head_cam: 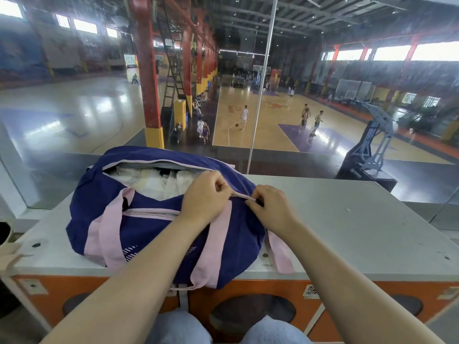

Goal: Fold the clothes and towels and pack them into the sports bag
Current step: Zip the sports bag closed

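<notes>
A navy sports bag (154, 227) with pink straps lies on the grey tabletop (347, 232). Its top zipper is open over most of its length, and white folded fabric (161, 182) shows inside. My left hand (206, 197) pinches the zipper at the right end of the opening. My right hand (270, 207) grips the pink zipper band (244, 196) and the bag's end just to the right of it. The two hands are almost touching.
The table has an orange front with round cut-outs (250, 316). A glass pane stands right behind the table, with a basketball hall far below. A beige object (10, 254) sits at the table's left edge. Bare tabletop stretches to the right of the bag.
</notes>
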`<state>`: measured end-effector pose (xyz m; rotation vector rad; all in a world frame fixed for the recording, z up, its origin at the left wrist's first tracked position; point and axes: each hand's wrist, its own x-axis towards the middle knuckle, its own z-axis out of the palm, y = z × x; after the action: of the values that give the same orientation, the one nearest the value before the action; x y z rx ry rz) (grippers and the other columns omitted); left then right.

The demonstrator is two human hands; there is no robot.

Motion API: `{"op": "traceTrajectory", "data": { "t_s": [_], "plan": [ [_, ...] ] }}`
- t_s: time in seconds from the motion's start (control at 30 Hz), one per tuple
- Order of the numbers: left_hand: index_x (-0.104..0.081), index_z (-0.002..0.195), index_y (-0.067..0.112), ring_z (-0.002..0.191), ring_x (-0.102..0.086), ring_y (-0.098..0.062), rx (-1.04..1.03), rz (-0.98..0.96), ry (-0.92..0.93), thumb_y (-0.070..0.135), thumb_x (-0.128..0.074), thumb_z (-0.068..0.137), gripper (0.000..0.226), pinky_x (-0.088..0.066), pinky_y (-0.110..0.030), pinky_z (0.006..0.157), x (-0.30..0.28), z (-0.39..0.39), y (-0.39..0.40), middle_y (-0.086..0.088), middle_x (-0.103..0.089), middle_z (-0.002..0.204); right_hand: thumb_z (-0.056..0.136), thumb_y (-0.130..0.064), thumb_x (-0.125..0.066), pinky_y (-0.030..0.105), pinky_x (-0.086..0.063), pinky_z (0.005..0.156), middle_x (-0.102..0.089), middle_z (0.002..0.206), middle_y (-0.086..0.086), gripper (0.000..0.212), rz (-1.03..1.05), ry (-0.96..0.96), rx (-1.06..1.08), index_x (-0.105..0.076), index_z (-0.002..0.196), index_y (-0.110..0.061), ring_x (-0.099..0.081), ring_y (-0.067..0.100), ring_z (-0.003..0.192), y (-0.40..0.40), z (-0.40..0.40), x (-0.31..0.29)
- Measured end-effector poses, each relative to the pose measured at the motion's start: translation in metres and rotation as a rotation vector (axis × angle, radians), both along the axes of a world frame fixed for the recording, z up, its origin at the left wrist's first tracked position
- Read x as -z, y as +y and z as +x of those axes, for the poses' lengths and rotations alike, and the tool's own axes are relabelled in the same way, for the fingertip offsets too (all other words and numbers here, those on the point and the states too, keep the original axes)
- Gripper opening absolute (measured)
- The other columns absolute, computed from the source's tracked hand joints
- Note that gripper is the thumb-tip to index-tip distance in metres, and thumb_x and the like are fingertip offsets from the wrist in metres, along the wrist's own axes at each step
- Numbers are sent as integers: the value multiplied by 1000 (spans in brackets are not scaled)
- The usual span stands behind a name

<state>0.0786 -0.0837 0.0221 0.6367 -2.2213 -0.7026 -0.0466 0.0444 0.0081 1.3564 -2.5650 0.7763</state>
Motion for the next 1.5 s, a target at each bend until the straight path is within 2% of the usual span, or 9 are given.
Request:
{"op": "traceTrajectory", "data": {
  "t_s": [0.13,0.27,0.63,0.87,0.97,1.07,1.23,1.37,1.5],
  "plan": [
    [-49,68,18,64,-48,-11,-126,51,8,22,-57,87,22,-34,-27,55,-2,27,-33,5,-52,68,88,-28,-52,39,-45,85,-65,100,1,9,214,95,116,-58,92,-22,-59,28,94,-13,15,-16],
    [-58,74,14,66,-53,-12,-67,-8,-3,22,-58,90,18,-40,-29,57,-3,35,-35,2,-59,70,83,-10,-52,39,-43,95,-62,118,1,40,105,248,-151,-58,120,-23,-55,26,109,-47,51,-30],
    [-53,74,12,64,-46,-13,-138,79,53,24,-56,91,20,-31,-24,56,-7,57,-52,3,-53,67,90,-30,-60,34,-49,71,-52,67,-15,10,88,-29,-255,-59,81,-27,-51,10,69,-62,47,-37],
    [-55,76,19,70,-61,-20,-265,164,76,25,-54,93,18,-49,-34,64,-14,103,-93,0,-64,72,90,-32,-58,39,-50,73,-60,76,-8,18,175,9,-120,-52,76,-22,-57,19,75,-50,31,-35],
    [-56,78,16,66,-56,-13,-367,137,99,21,-55,93,16,-38,-19,57,-15,126,-112,4,-61,70,92,-32,-52,37,-47,78,-61,81,-3,18,258,112,-41,-47,79,-22,-57,24,79,-57,40,-34],
    [-59,84,16,66,-62,-16,-342,186,71,19,-54,94,12,-45,-24,58,-16,127,-114,3,-65,71,89,-25,-54,40,-47,92,-65,99,2,5,340,202,42,-52,93,-21,-60,26,92,-73,58,-46],
    [-55,82,14,52,-60,-15,-289,257,46,17,-55,92,10,-47,-27,50,-21,120,-112,-3,-67,66,92,-25,-50,42,-47,94,-64,117,2,27,116,160,-237,-61,117,-22,-59,27,105,-122,104,-57],
    [-60,80,15,49,-61,-8,-274,257,-35,19,-59,90,11,-46,-27,54,-28,129,-126,-1,-68,67,99,-28,-48,40,-47,86,-63,106,2,19,144,249,-271,-64,106,-20,-60,25,95,-152,119,-46],
    [-66,76,14,71,-59,-11,-339,246,-70,27,-69,83,14,-44,-29,62,-34,145,-155,9,-65,75,98,-21,-51,35,-50,81,-66,99,0,12,99,278,-227,-62,103,-18,-63,21,85,-157,115,-40]
  ]
}}
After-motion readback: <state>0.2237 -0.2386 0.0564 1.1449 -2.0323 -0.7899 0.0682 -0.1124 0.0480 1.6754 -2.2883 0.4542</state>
